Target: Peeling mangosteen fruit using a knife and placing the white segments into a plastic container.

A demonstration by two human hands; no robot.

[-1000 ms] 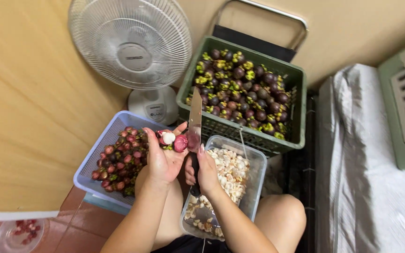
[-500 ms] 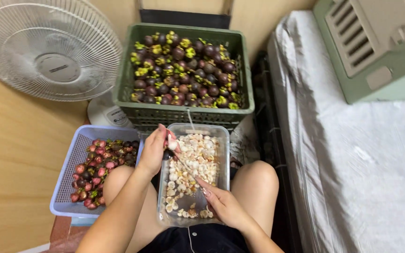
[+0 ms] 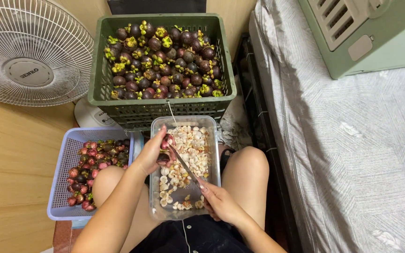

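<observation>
At nine o'clock I see a lavender plastic basket (image 3: 62, 187) of dark purple rinds. Just right of it my left hand (image 3: 152, 152) is clenched around a cut purple mangosteen (image 3: 164, 158), held over the clear plastic tub of white fruit segments (image 3: 186, 159) on my lap. A long steel knife (image 3: 183, 166) runs from that fruit toward five o'clock, its handle grasped in my right hand (image 3: 219, 204). At twelve o'clock stands a green plastic crate of whole mangosteens (image 3: 161, 100).
</observation>
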